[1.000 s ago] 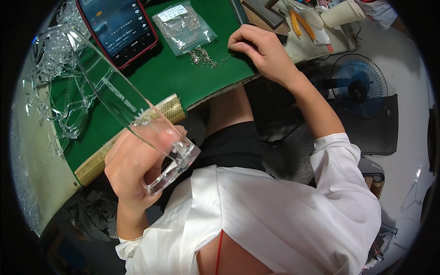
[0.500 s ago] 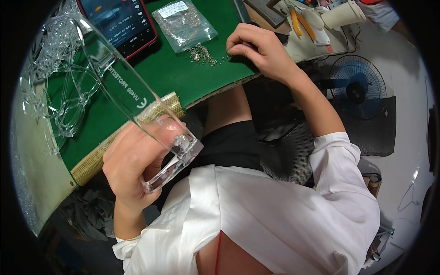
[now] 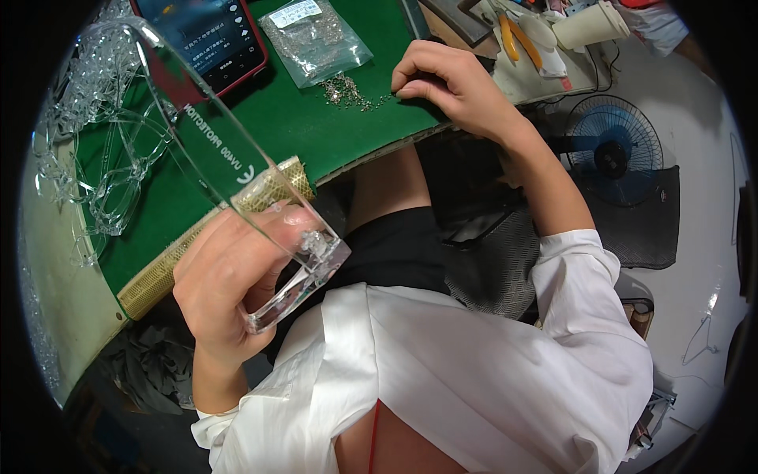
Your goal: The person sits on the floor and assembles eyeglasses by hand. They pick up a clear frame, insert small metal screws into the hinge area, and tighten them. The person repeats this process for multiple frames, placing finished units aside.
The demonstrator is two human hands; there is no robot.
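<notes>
In my left hand [image 3: 229,272], low in front of the table edge, is a clear plastic glasses frame [image 3: 229,150]. The fingers are closed round its lower end, and one long side arm with white print slants up to the left. My right hand [image 3: 454,83] rests at the green tabletop with thumb and forefinger pinched together. Its fingertips are beside a loose scatter of tiny metal pieces [image 3: 343,92], possibly small screws. Whatever the pinch holds is too small to make out. A clear zip bag [image 3: 316,47] of similar pieces lies just behind the scatter.
A tangle of clear glasses frames [image 3: 110,103] covers the table's left side, next to a phone [image 3: 213,39] with its screen lit. Gold mesh-patterned trim [image 3: 150,284] runs along the front edge. Orange-handled pliers [image 3: 517,39], a pale cup [image 3: 588,28] and a fan [image 3: 612,150] are at right.
The view has shifted slightly, and the phone's picture differs a little. Both hands keep nearly the same pose, the left still on the glasses frame, the right still beside the metal pieces.
</notes>
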